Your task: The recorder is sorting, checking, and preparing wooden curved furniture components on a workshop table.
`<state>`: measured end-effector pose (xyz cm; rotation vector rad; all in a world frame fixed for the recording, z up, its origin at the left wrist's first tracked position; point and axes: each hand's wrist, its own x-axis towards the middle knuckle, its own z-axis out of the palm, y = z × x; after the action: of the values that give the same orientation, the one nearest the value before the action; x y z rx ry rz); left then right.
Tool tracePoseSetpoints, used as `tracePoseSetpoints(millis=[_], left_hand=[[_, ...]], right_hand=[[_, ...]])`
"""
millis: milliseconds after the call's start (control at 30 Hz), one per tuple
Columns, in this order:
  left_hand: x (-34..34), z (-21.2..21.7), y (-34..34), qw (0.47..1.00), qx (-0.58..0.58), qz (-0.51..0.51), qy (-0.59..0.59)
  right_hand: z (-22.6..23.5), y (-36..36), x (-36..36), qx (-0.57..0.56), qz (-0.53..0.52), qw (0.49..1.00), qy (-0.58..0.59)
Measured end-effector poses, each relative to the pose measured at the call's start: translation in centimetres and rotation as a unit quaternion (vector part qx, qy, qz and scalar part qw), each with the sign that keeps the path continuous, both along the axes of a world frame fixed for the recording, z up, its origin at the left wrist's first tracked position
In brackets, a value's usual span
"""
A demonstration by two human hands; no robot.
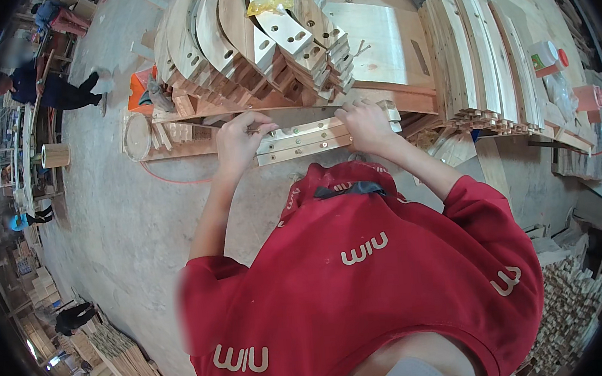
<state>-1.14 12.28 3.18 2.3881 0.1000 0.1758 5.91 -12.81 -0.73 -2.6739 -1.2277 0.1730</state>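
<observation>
Two pale wooden strips (305,144) with several drilled holes and metal fittings lie side by side in front of me, at the near edge of the workbench. My left hand (238,140) is at their left end, thumb and fingers pinched together; whatever is between the fingertips is too small to make out. Curled over the right end of the strips, my right hand (368,126) grips the wood from above. Just beyond both hands stands a stack of curved wooden pieces (232,34) with holes in their ends, and a crumpled yellow plastic bag (270,5) lies on top.
Long wooden boards (449,52) stand in a row at the right. Beyond them are a white jar (544,56) and a pink container (589,98). An orange crate (140,89) sits left of the stack. Other people work far left, one in dark clothes (59,85).
</observation>
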Motion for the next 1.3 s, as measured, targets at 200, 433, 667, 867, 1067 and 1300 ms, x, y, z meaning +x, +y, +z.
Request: tracePoseSetpoints(millis=[200, 433, 667, 867, 1067, 1300], left_hand=[[-0.5, 0.1, -0.2, 0.993, 0.080, -0.071, -0.051], [-1.3, 1.3, -0.3, 0.987, 0.131, -0.093, -0.018], [-0.3, 2.6, 4.4, 0.775, -0.592, 0.081, 0.208], [-1.2, 2.3, 4.0, 0.831, -0.506, 0.118, 0.199], [-2.1, 1.5, 4.3, 0.847, -0.497, 0.069, 0.178], [-2.9, 1.7, 2.4, 0.888, -0.414, 0.118, 0.163]], right_hand=[[0.3, 0.1, -0.1, -0.011, 0.000, 1.000, 0.005], [-0.1, 0.1, 0.0, -0.007, -0.011, 1.000, 0.001], [0.0, 0.0, 0.0, -0.015, 0.001, 1.000, -0.005], [-0.1, 0.2, -0.4, -0.013, 0.008, 1.000, -0.005], [0.3, 0.4, -0.5, -0.034, 0.008, 0.999, 0.018], [-0.2, 0.3, -0.5, -0.016, 0.002, 1.000, 0.014]])
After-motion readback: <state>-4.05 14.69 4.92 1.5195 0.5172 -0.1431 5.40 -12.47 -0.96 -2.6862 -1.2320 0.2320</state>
